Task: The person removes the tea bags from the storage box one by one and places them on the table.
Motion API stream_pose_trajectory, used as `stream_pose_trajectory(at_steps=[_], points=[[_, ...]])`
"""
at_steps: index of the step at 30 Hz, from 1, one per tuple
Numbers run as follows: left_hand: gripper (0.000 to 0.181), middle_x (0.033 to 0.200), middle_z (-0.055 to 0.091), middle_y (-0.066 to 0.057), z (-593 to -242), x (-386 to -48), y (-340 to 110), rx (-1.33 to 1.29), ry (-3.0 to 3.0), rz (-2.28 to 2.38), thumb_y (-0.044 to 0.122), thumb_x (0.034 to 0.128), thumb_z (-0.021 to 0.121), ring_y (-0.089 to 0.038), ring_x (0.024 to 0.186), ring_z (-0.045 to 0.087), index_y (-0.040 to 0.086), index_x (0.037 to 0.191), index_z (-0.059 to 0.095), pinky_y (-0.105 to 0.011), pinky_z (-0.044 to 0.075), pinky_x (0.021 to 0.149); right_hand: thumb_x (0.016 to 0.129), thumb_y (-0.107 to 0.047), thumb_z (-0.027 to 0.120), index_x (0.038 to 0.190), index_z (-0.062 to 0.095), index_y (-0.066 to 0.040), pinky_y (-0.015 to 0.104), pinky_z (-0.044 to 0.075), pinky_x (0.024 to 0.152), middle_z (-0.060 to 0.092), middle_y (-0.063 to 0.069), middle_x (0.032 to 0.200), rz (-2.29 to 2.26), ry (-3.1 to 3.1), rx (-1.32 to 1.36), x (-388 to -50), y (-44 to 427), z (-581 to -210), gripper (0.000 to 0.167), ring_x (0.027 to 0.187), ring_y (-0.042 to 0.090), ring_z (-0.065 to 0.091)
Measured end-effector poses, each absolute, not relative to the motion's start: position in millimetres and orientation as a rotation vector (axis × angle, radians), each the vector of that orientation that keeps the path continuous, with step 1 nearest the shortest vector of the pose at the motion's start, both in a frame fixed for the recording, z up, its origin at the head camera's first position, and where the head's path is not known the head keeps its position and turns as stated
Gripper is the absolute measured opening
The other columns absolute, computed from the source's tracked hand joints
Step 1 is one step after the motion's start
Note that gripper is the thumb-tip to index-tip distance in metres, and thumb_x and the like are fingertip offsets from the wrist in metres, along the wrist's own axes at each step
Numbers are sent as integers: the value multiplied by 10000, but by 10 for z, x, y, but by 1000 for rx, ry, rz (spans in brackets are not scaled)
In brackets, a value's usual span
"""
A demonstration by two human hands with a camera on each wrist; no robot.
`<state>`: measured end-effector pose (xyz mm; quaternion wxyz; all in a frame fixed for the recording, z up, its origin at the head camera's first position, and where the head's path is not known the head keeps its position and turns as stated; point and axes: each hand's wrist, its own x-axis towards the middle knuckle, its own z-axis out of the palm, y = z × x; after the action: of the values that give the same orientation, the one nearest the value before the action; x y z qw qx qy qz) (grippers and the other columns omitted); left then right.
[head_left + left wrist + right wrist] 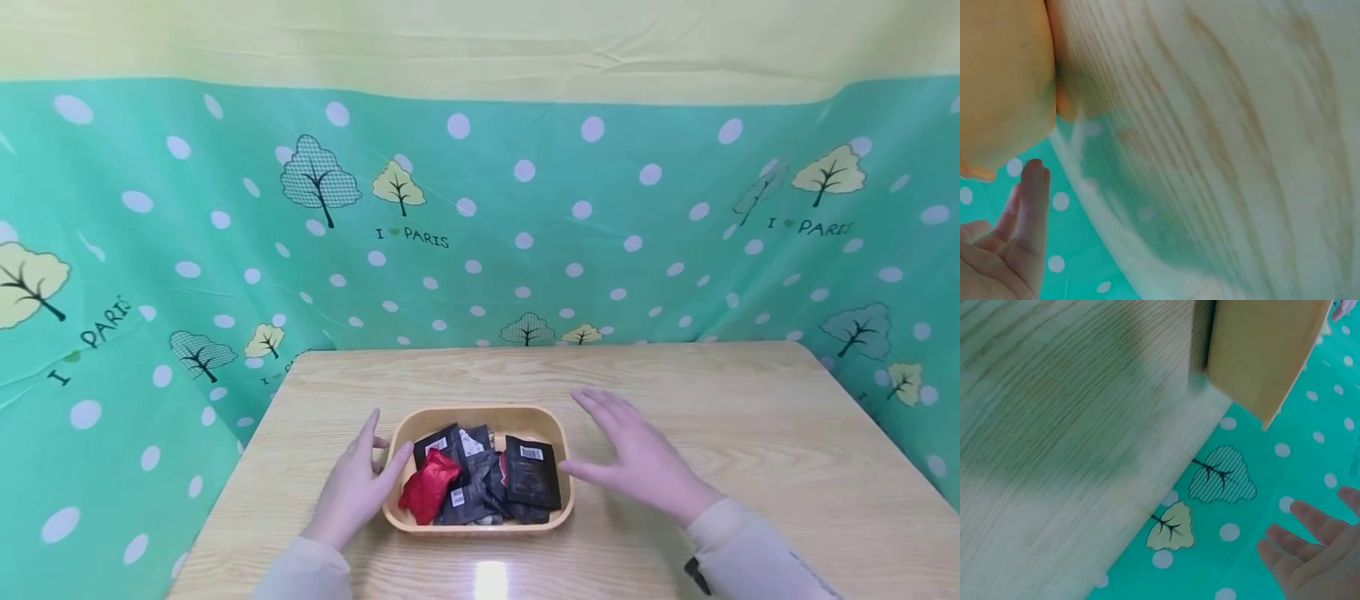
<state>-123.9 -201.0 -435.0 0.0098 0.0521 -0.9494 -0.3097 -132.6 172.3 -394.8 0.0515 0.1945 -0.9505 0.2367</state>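
A pale yellow plastic basket [468, 412] stands on the table, holding several flat black packets [534, 475] and a crumpled shiny red packet [431, 487]. Beside its left wall is my left hand [356, 485], thumb and fingers spread apart, the thumb tip close to the rim. My right hand [637, 457] is spread on the opposite side, its thumb tip by the right rim; whether either thumb touches the rim I cannot tell. Both wrist views show the basket's outer wall [1004, 75] near loosely extended fingers, with nothing held.
The light wood-grain table [757, 433] extends around the basket. Behind it and along both sides hangs a green cloth [555, 183] with white dots and printed trees. A bright light reflection lies on the table's near side.
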Motion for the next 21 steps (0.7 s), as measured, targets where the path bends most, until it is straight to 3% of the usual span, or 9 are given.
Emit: stream_pose_trajectory(at_steps=[5, 12, 21], points=[[801, 1208, 613, -99, -4390, -1245, -2001, 178, -2954, -1030, 550, 960, 533, -175, 894, 627, 149, 1582, 228, -311, 569, 703, 781, -755, 599, 1548, 344, -203, 647, 355, 1103, 391, 97, 1568, 675, -2890, 666, -1328, 1634, -3927, 979, 1409, 416, 382], [742, 1136, 631, -90, -4440, -1217, -2021, 147, -2921, -1076, 573, 958, 521, -137, 816, 595, 188, 1557, 315, -264, 506, 647, 776, -720, 646, 1540, 363, -228, 616, 406, 1082, 450, 124, 1520, 643, -2937, 730, -1338, 1497, -3925, 951, 1369, 397, 441], [611, 1048, 647, -49, -4456, -1192, -2031, 119, -2916, -1123, 387, 1001, 551, -93, 711, 556, 207, 1547, 346, -233, 495, 604, 872, -466, 697, 1467, 476, -152, 536, 466, 1061, 561, 123, 1409, 572, -2890, 852, -1362, 1354, -4001, 708, 1277, 333, 546]])
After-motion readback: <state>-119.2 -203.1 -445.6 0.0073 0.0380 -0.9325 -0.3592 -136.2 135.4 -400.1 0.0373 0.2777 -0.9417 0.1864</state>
